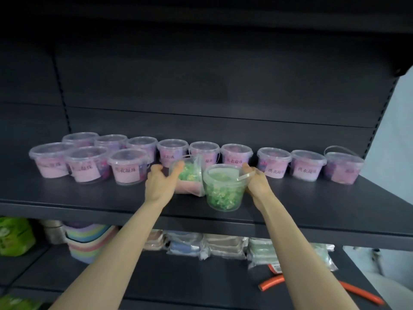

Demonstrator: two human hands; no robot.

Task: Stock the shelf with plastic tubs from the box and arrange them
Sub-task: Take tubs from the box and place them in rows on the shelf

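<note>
Two bare forearms rise from the bottom edge of the frame and converge toward its middle, passing over the lower shelf (178, 276). An orange hose (271, 284) lies on that shelf at lower right. Sealed packets (223, 245) sit further back in the centre, with stacked pastel basins (89, 238) and a green bag (15, 236) to the left.

Above, at the front of the dark upper shelf (89, 198), the right hand (257, 182) wraps the right side of an upright green tub (224, 189). Its fingers reach behind the wall, and the tub's clear handle strip runs across to them. Whether this tub's base touches the board cannot be told.

Just left of it and touching it, the left hand (159, 182) is turned palm inward, thumb up. It curls its fingers round a tilted green tub (187, 177), whose pink label faces down and forward.

Behind both hands, a row of purple tubs (307, 165) with pink labels spans the shelf from left to right. Three more stand in front of the row at its left end. The rightmost tub's handle stands up.
</note>
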